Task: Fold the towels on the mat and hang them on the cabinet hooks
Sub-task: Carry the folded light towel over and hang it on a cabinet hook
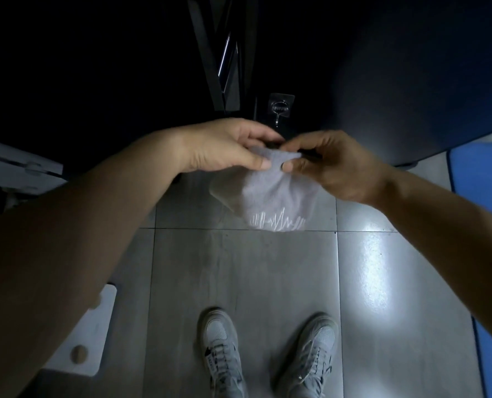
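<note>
A small grey towel [276, 193] with a white zigzag pattern near its lower edge hangs folded in front of me. My left hand [224, 147] pinches its top edge from the left. My right hand [333, 165] pinches the same edge from the right, thumbs close together. Just above the hands, a clear adhesive hook [280, 109] with a metal prong sits on the dark cabinet [382, 81]. The towel's top edge is a little below the hook and not touching it.
My two grey sneakers [224, 354] stand on the grey tiled floor [239, 268]. A blue mat [480, 168] lies at the right edge. A white board-like object [95, 334] lies on the floor at lower left. The cabinet area above is very dark.
</note>
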{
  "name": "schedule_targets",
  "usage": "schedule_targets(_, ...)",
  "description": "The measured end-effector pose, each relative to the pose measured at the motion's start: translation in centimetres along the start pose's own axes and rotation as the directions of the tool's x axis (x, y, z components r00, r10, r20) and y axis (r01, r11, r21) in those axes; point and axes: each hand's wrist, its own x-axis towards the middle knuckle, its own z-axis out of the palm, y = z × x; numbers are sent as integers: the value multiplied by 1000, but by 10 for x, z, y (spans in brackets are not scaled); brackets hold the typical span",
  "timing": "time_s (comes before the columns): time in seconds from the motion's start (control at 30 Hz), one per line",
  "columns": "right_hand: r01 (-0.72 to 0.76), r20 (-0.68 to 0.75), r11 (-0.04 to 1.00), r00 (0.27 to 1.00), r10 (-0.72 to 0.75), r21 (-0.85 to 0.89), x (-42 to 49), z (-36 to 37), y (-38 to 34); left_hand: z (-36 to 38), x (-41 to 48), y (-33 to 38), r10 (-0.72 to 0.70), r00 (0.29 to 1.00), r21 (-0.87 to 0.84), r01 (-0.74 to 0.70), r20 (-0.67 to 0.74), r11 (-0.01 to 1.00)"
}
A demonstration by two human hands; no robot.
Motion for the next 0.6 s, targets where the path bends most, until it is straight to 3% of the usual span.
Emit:
schedule_targets(0.1,4,-75,1000,997,-3,16,4,-1,1,-5,6,4,-20,995,109,30,-93,994)
schedule_targets(0.17,-28,-132,998,991,35,57,6,-2,2,-7,8,3,19,974,121,9,-226,993)
schedule_targets(0.27,-95,-249,987,961,125,128,11,-10,3,-5,8,-5,65,906,-78,-107,-418,991)
schedule_targets(0.4,-110,-399,991,907,134,81,18,-13,8,2,12,-13,-18,875,-374,-188,-484,908)
schedule_targets(0.6,-29,-617,999,785,51,46,22,11,10,21,27,-7,-137,772,-522,-276,-620,807)
